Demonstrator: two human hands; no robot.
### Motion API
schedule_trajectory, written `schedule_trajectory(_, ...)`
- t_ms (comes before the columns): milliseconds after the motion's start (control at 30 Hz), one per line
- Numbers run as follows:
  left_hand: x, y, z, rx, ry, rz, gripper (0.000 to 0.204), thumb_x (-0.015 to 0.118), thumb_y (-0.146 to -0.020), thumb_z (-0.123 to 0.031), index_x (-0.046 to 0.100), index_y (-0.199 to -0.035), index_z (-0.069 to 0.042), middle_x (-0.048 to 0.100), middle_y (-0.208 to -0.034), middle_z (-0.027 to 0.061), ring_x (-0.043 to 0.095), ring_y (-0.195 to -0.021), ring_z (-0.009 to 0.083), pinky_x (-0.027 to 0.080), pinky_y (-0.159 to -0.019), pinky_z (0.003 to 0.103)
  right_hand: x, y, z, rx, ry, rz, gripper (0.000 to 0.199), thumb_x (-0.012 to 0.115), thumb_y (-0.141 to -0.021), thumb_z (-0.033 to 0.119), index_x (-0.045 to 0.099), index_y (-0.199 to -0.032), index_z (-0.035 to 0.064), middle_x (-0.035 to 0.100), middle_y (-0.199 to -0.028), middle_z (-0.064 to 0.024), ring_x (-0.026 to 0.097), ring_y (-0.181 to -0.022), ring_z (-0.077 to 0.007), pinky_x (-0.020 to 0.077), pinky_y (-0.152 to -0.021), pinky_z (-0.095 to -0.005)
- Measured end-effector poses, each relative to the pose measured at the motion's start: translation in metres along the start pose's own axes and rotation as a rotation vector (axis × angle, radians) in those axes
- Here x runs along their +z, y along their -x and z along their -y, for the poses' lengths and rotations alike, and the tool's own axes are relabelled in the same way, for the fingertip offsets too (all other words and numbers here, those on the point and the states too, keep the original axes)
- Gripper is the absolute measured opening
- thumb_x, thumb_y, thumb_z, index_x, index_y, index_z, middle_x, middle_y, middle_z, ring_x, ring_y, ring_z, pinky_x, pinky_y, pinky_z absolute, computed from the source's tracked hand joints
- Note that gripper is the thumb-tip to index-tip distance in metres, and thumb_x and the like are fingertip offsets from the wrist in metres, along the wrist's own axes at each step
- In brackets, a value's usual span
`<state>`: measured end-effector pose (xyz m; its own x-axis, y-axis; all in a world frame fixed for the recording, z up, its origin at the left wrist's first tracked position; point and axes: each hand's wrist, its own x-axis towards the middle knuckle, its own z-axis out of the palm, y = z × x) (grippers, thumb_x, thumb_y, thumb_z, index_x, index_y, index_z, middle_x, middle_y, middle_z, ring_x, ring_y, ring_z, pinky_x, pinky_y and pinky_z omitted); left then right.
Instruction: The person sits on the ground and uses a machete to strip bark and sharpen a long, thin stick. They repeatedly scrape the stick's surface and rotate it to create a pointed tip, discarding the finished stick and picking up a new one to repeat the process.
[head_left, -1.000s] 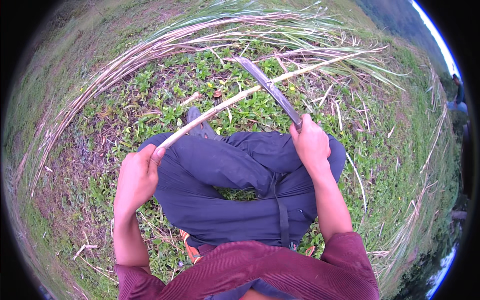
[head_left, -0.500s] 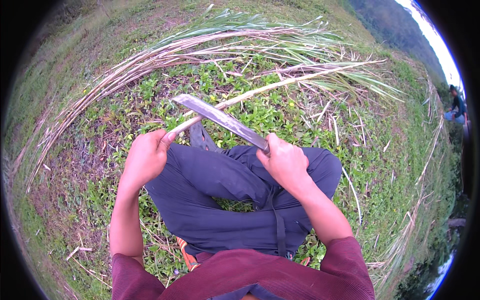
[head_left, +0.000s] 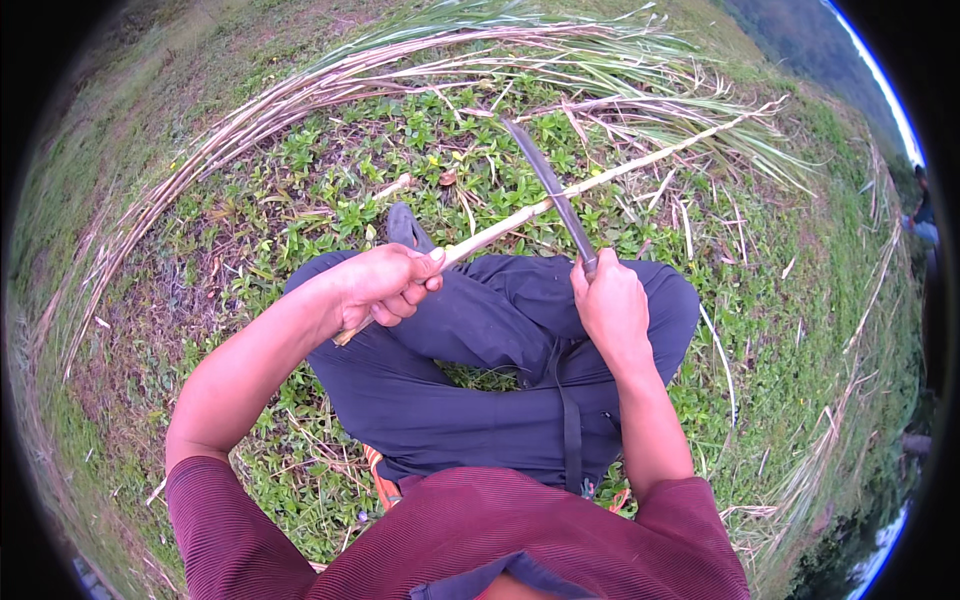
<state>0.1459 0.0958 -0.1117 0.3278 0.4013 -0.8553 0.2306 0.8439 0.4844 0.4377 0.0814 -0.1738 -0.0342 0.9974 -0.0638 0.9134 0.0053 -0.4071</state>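
My left hand is closed around a pale, peeled-looking stalk, whose short cut end sticks out below the fist. From there the stalk slants up and away to the right, its tip near the leafy ends of a heap. In my right hand is the handle of a machete, its long dark blade pointing up and slightly left. The blade crosses the stalk about midway; whether it touches is hard to tell. Both hands are over my bent legs in dark trousers.
A long heap of cut stalks with green leaves curves across the far ground. More dry stalks lie at the right. Low green plants and stalk scraps surround my legs. At the far right edge is another person.
My left hand has moved right and turned, with the stalk's cut end now showing below it. The machete has swung more upright and further right along the stalk.
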Motion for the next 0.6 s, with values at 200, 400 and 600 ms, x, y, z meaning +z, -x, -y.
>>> schedule_trajectory(200,0.018,-0.003,-0.009,0.024,0.129,0.172,0.041,0.045,-0.108,-0.045,0.051,-0.086,-0.01,0.034,-0.06,-0.009,0.022,-0.044,0.0008,0.015,-0.036,0.02,-0.005,0.036,-0.005,-0.202,-0.047,-0.037,0.032,0.071,-0.089,0.028,0.055,-0.098,0.0018,0.07,-0.079,-0.0207,0.07,-0.07,-0.0417,0.0567,-0.063,-0.0528)
schedule_trajectory(400,0.033,-0.001,-0.002,-0.025,0.264,0.269,0.044,0.047,-0.106,-0.047,0.053,-0.088,-0.007,0.032,-0.061,-0.0087,0.022,-0.044,0.0001,0.017,-0.033,0.018,-0.016,0.039,-0.01,-0.091,-0.162,-0.032,0.024,0.069,-0.09,0.022,0.059,-0.092,0.0008,0.069,-0.074,-0.0207,0.069,-0.068,-0.0406,0.0561,-0.063,-0.0499)
schedule_trajectory(600,0.07,0.0,0.019,-0.081,0.493,0.509,0.043,0.044,-0.108,-0.044,0.055,-0.101,-0.003,0.033,-0.063,-0.0064,0.024,-0.043,0.0017,0.021,-0.031,0.019,-0.005,0.088,0.008,0.047,-0.805,0.044,0.024,0.071,-0.094,0.021,0.061,-0.096,-0.0005,0.062,-0.066,-0.0041,0.061,-0.055,-0.0147,0.0468,-0.05,-0.0318)
